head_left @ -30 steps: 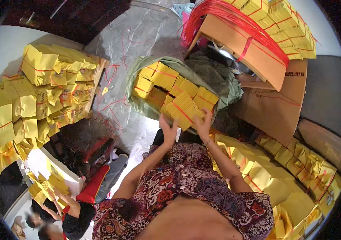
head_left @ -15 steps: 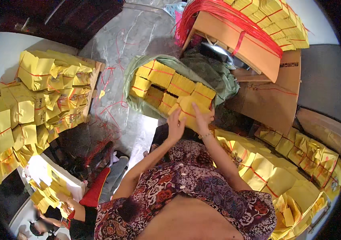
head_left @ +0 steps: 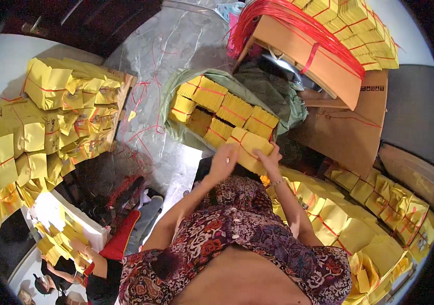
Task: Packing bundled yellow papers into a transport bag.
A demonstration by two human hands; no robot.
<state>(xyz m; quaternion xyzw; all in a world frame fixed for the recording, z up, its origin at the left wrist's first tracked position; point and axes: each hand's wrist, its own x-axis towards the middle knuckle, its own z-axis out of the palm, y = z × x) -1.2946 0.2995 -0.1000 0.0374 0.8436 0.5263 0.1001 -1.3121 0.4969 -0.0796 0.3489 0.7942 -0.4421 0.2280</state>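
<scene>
Both my hands hold a bundle of yellow paper [head_left: 250,145] tied with red string, low over the near side of an open green sack [head_left: 166,91]. My left hand [head_left: 224,160] is closed on the bundle's left end. At its right end, my right hand [head_left: 271,158] grips the edge with the thumb on top; its other fingers are partly hidden. Inside the sack, several similar tied yellow bundles [head_left: 235,110] sit packed in rows, their folded edges facing up.
Stacked yellow bundles stand at left [head_left: 34,129] and right [head_left: 346,231]. A cardboard box [head_left: 352,119] and a coil of red cord [head_left: 278,11] lie beyond the sack. Red string scraps [head_left: 143,134] litter the grey floor. At lower left, another person's arm [head_left: 92,254] reaches among yellow papers.
The bundle now lies flatter and more crosswise between my hands. My right hand has moved from its top to the right edge. The other person at lower left has shifted slightly.
</scene>
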